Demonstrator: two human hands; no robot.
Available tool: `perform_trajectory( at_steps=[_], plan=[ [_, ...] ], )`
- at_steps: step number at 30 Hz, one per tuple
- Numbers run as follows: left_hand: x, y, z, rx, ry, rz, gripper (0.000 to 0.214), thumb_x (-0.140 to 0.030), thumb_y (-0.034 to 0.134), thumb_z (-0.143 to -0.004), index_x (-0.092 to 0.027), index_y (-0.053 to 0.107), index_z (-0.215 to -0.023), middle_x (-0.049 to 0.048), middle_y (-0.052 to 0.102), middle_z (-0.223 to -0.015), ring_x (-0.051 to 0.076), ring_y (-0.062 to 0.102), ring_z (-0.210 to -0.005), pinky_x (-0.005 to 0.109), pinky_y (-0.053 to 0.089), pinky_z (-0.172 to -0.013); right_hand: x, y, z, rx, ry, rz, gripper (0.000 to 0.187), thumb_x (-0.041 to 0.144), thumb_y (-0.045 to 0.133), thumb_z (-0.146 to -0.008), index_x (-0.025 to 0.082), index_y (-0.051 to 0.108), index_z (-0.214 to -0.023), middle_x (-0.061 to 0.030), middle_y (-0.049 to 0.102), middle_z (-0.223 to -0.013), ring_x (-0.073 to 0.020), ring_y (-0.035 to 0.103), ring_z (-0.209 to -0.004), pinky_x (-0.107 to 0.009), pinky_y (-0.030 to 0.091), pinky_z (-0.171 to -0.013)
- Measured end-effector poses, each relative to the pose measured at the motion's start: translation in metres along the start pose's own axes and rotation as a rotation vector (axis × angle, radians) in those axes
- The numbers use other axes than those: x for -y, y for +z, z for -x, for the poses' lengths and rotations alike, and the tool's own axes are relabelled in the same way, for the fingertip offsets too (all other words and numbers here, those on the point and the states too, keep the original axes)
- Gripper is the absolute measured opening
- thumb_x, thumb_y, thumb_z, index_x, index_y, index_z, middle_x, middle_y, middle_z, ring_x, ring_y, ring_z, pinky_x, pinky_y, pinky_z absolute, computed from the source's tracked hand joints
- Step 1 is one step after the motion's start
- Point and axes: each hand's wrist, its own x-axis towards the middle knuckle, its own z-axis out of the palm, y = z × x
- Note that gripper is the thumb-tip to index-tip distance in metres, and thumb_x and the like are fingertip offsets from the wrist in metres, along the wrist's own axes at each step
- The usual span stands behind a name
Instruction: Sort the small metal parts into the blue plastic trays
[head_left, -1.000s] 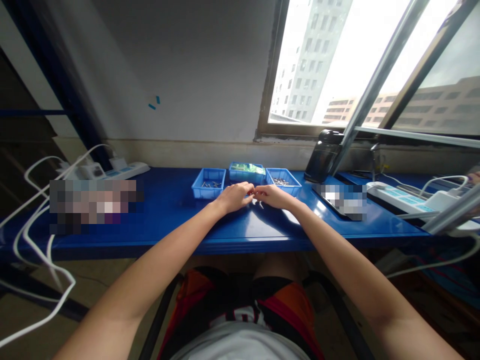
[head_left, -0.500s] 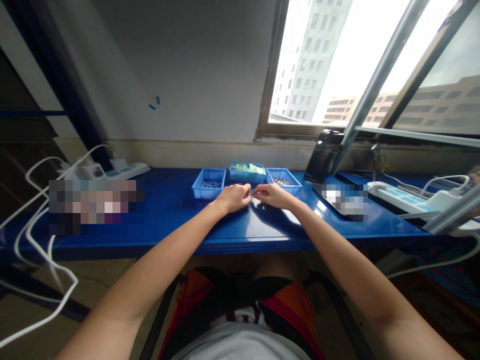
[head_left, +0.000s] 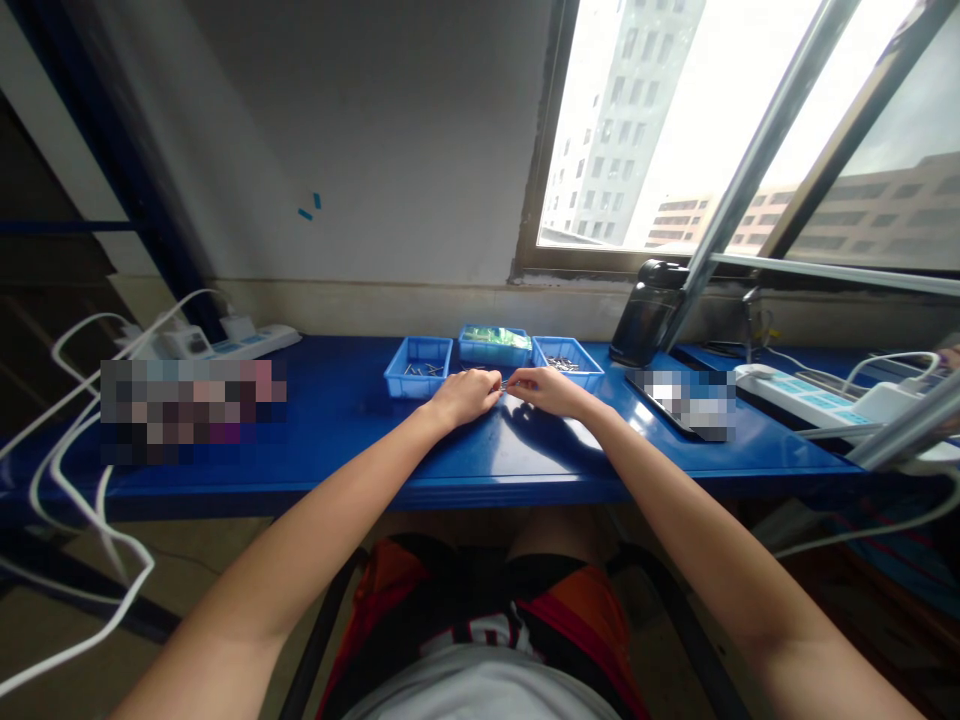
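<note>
My left hand (head_left: 466,394) and my right hand (head_left: 550,390) meet fingertip to fingertip over the blue bench (head_left: 337,420), just in front of three small blue trays. Both hands are closed in a pinch on a small thin metal part (head_left: 507,384) held between them. The left blue tray (head_left: 418,366) and the right blue tray (head_left: 566,361) hold several small metal pieces. The middle tray (head_left: 493,346) holds green items. My forearms reach forward from the lower edge of the view.
A black jug-like object (head_left: 646,312) stands by the window sill. White power strips lie at the far left (head_left: 240,342) and far right (head_left: 795,392), with white cables (head_left: 67,470) hanging off the left edge. A slanted metal bar (head_left: 750,170) crosses the window.
My hands have drawn slightly apart, so the thin metal part now shows between the fingertips. Arms and trays have stayed where they were.
</note>
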Motion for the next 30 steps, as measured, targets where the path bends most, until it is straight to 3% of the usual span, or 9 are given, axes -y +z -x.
perform_trajectory(
  at_steps=[7, 15, 30],
  plan=[
    [-0.0007, 0.0013, -0.0006, 0.006, 0.018, 0.025, 0.023, -0.039, 0.043, -0.086, -0.024, 0.059, -0.094, 0.0047, 0.066, -0.092, 0.022, 0.063, -0.085, 0.027, 0.045, -0.070, 0.0003, 0.0020, 0.0001, 0.013, 0.014, -0.008, 0.032, 0.042, 0.048, -0.081, 0.016, 0.065, -0.088, -0.0005, 0.057, -0.061, -0.0102, 0.049, -0.056, -0.021, 0.036, -0.055],
    [-0.0009, 0.0000, 0.0011, 0.019, -0.029, -0.010, 0.020, -0.033, 0.044, -0.083, -0.020, 0.059, -0.085, 0.0068, 0.066, -0.085, 0.023, 0.063, -0.080, 0.028, 0.046, -0.067, -0.0020, 0.0016, 0.0003, 0.014, 0.044, 0.023, 0.025, 0.036, 0.049, -0.081, 0.017, 0.064, -0.084, 0.0002, 0.058, -0.061, -0.0097, 0.048, -0.055, -0.021, 0.035, -0.055],
    [0.0008, 0.0022, -0.0005, 0.056, -0.048, -0.047, 0.018, -0.031, 0.043, -0.084, -0.021, 0.055, -0.093, 0.0077, 0.066, -0.087, 0.024, 0.063, -0.082, 0.029, 0.046, -0.069, -0.0062, 0.0037, -0.0005, 0.045, 0.064, 0.063, 0.016, 0.030, 0.051, -0.078, 0.018, 0.060, -0.082, 0.0011, 0.058, -0.063, -0.0098, 0.050, -0.057, -0.020, 0.035, -0.055]
  ],
)
